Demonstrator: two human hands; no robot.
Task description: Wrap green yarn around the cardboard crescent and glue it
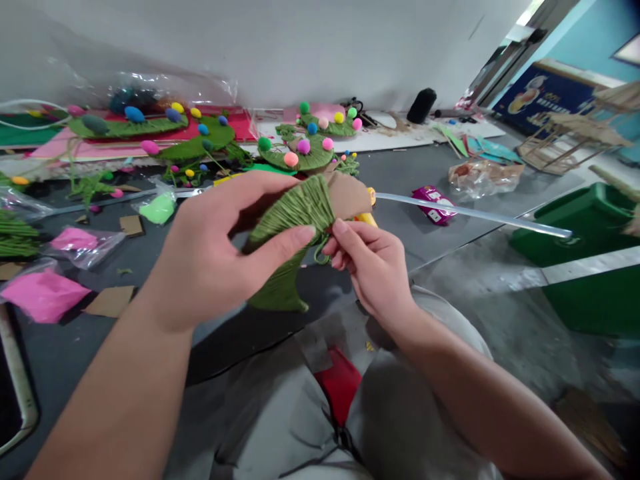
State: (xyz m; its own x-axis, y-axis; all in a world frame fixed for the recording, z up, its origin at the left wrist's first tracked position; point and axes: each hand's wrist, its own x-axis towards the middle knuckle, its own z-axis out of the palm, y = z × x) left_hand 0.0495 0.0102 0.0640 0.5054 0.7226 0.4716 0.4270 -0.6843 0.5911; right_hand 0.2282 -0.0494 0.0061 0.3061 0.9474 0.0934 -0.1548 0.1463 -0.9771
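Note:
A cardboard shape wrapped in green yarn (295, 213) is held above the table's front edge, with bare brown cardboard (350, 193) showing at its right end. My left hand (220, 247) grips the wrapped part from the left, its thumb lying across the front. Close to where the yarn meets the bare cardboard, my right hand (373, 263) pinches the green yarn between thumb and fingers, and a small loop hangs beside the fingertips. A glue gun's yellow nozzle end and a clear glue stick (475, 212) are partly visible behind my right hand.
Green yarn-wrapped trees with coloured pompoms (300, 155) lie along the back of the dark table (395, 173). Pink clay bags (45, 291) and cardboard scraps (111, 301) are at left. A purple packet (434, 205) lies right of centre, a green bin (590, 267) beyond the edge.

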